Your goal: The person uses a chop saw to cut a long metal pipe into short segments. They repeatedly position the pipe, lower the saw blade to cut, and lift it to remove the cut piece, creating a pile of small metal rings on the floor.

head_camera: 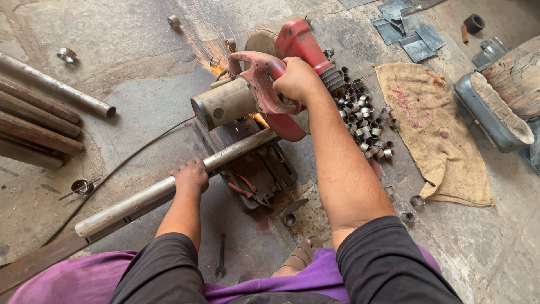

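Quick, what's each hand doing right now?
Left hand: closed around the metal pipe.
Right hand: closed on the red chop saw's handle; sparks flying.

Bare forearms, black short sleeves [388, 259] ending above the elbows. Purple cloth [73, 278] over the lap and legs. Tan sandal [298, 258] on one foot; no gloves on either hand.

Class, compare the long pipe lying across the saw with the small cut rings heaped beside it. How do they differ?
The pipe is one long piece; the rings are many short stubs. The left hand grips the pipe; the rings lie loose on the floor. Both are round, hollow grey metal.
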